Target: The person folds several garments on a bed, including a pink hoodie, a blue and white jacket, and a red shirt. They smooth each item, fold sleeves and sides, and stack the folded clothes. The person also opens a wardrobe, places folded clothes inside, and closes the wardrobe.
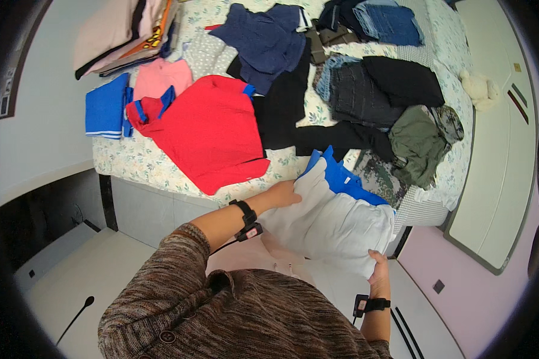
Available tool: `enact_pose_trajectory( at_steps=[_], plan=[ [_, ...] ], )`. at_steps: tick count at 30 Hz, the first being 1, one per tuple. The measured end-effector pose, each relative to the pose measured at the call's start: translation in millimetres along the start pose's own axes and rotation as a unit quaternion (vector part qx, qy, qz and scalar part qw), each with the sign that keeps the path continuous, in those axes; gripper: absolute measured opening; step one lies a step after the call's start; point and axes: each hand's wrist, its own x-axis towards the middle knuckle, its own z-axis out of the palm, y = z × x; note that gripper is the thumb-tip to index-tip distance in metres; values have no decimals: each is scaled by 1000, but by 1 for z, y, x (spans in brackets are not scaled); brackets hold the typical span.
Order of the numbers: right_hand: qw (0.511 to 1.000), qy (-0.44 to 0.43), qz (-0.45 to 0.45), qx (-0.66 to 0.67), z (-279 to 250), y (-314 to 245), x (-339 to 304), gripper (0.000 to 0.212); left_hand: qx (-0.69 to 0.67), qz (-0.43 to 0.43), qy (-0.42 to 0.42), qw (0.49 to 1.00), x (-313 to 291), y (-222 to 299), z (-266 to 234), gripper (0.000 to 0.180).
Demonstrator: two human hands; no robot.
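Observation:
Between my two hands a white and blue garment (335, 221) is held up in front of me, at the near edge of the bed. Bright blue cloth shows along its far side, while the white part hangs down toward my body. The fingers of my left hand (284, 194) are closed on its left end. At the lower right corner, my right hand (377, 267) pinches the white cloth, thumb uppermost. Spread on the bed just beyond my left hand lies a red shirt (206, 134) with blue trim.
Folded clothes (111, 36) are stacked at the far left, near a blue folded garment (106, 107). A navy shirt (263, 45) and black trousers (281, 107) lie mid-bed. Dark jeans (359, 93) and an olive garment (419, 140) lie right, by the headboard (497, 137).

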Motion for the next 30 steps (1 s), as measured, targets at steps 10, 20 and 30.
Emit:
enact_pose_trajectory(
  at_steps=[10, 20, 30],
  plan=[
    [991, -84, 9, -108, 76, -15, -18, 55, -172, -33, 91, 980, -111, -20, -79, 49],
    [981, -175, 31, -78, 132, -31, -29, 57, -302, -37, 143, 942, -183, 5, -138, 43],
    [931, -306, -104, -171, 247, -24, -19, 57, -252, 18, 323, 912, -266, -37, -257, 43]
  ],
)
